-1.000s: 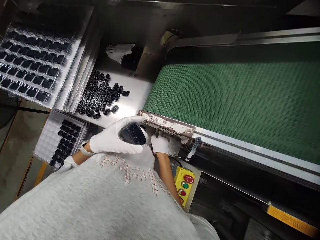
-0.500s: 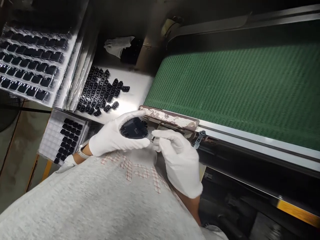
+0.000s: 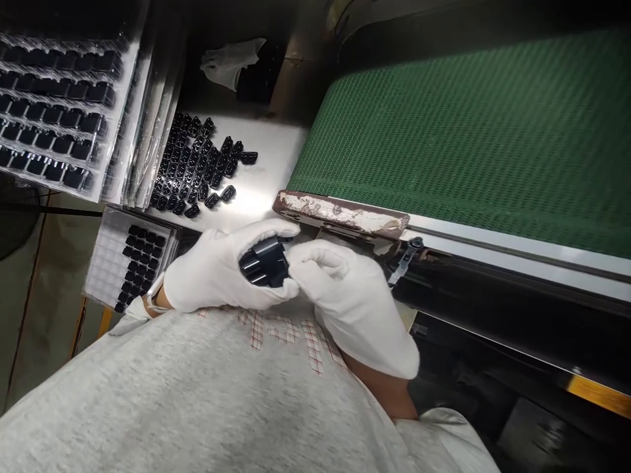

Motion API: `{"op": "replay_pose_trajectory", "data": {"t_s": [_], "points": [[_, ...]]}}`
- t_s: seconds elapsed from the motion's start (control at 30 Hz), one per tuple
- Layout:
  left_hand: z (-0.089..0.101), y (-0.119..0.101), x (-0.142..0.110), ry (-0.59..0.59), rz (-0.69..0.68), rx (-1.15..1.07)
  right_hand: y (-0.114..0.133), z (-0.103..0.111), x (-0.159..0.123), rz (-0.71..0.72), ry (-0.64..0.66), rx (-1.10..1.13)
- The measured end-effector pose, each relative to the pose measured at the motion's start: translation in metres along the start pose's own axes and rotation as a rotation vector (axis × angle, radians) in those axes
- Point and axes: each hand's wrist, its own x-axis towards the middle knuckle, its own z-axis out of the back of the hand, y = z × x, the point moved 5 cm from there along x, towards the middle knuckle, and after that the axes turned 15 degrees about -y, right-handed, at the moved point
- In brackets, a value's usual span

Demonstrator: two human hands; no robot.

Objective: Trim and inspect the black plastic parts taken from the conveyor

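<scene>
White gloves cover both hands. My left hand [image 3: 217,266] is wrapped round a black plastic housing [image 3: 269,263], thumb along its upper side and fingers beneath. The housing shows smooth rounded ridges. At its right end, my right hand [image 3: 335,276] has its fingertips pinched together against the part. Whatever sits inside that pinch is hidden by the glove. Both hands are close to the chest, just below the worn corner piece [image 3: 340,213] of the conveyor.
A green conveyor belt [image 3: 458,144] runs off to the right. Small glossy black parts [image 3: 192,167] lie on a metal table [image 3: 276,141]. Clear trays of black parts [image 3: 59,121] are stacked at left, with another tray [image 3: 106,256] lower down. A white glove [image 3: 231,62] lies behind.
The housing has turned in my left hand, so its ridged side now shows. My right hand has moved left and up against the housing's end. The view has shifted slightly.
</scene>
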Motion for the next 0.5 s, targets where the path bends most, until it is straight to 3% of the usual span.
{"op": "replay_pose_trajectory", "data": {"t_s": [0.23,0.5], "points": [[-0.0027,-0.0064,0.0039,0.060,-0.090,-0.020,0.0025,-0.0016,0.0017,0.082,0.048,-0.139],[-0.0011,-0.0020,0.0041,0.093,-0.085,-0.036,-0.0058,-0.0078,0.0073,-0.079,0.126,0.003]]}}
